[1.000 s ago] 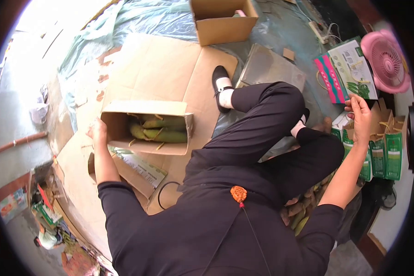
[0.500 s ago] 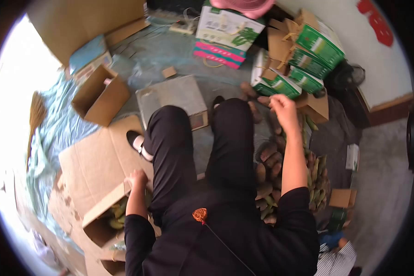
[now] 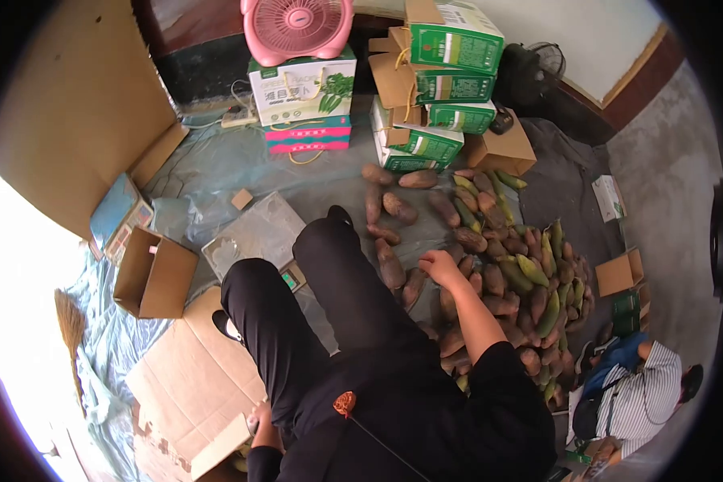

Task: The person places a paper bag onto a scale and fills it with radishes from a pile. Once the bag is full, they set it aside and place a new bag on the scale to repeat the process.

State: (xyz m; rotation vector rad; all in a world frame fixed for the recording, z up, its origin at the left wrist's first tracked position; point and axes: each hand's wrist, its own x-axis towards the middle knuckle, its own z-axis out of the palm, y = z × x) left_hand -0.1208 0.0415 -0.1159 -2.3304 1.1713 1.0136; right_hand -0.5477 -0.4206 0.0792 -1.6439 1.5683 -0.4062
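My left hand is closed at the edge of an open cardboard box at the bottom left, beside my leg; a few green vegetables show inside. My right hand hovers with curled fingers at the left side of a big pile of long reddish-brown and green vegetables, and nothing shows in it. Several loose brown vegetables lie above it on the plastic sheet. A flat metal scale with a lit green display stands beyond my knees.
Green-and-white cartons are stacked at the back, left of a black fan. A pink fan sits on other cartons. An open brown box and flattened cardboard lie left. A person in a striped shirt is at the lower right.
The view has swung to the right, bringing more of the pile and the other person into sight. My right hand is lower, nearer the pile; my left hand remains at the box.
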